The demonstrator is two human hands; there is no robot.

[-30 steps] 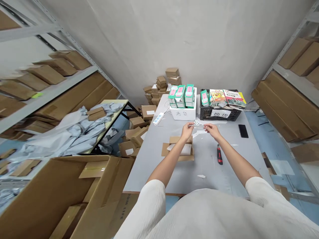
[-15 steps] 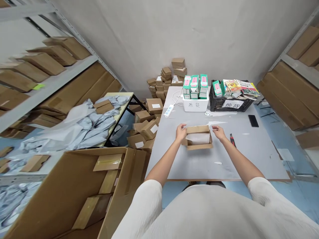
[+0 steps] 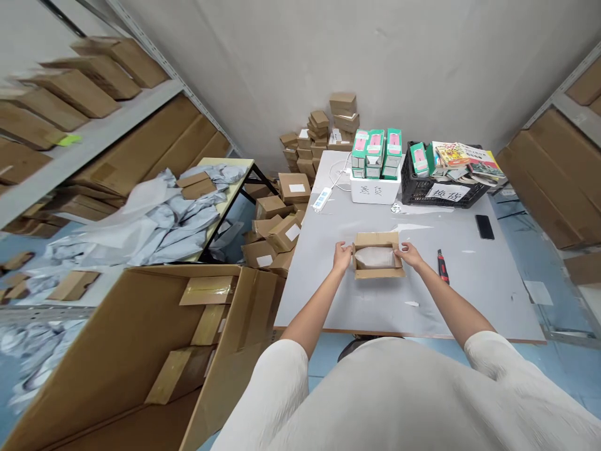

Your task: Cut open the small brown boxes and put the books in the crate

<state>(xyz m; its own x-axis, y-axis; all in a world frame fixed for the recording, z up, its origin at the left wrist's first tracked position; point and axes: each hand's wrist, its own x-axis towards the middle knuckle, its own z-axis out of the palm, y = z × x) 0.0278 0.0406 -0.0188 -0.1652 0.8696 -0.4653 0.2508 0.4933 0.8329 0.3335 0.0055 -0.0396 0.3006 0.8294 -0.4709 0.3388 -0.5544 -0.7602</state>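
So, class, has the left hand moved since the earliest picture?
Yes: against the white bin, the left hand has moved left and nearer the person, to the left side of the open box.

Far side: I see a plain grey wall [image 3: 300, 69], evenly lit. Floor [image 3: 319, 366] pale blue. Centre, a grey-topped table [image 3: 328, 300]; left of it, a pale yellow table [image 3: 239, 164] with black legs. Metal shelving [image 3: 154, 94] at left, stacked with cartons [image 3: 75, 91]; more shelving, at right, holds large brown cartons [image 3: 554, 181].

Packing room, shelved cardboard boxes [image 3: 96, 81], parcel-strewn table [image 3: 241, 164]
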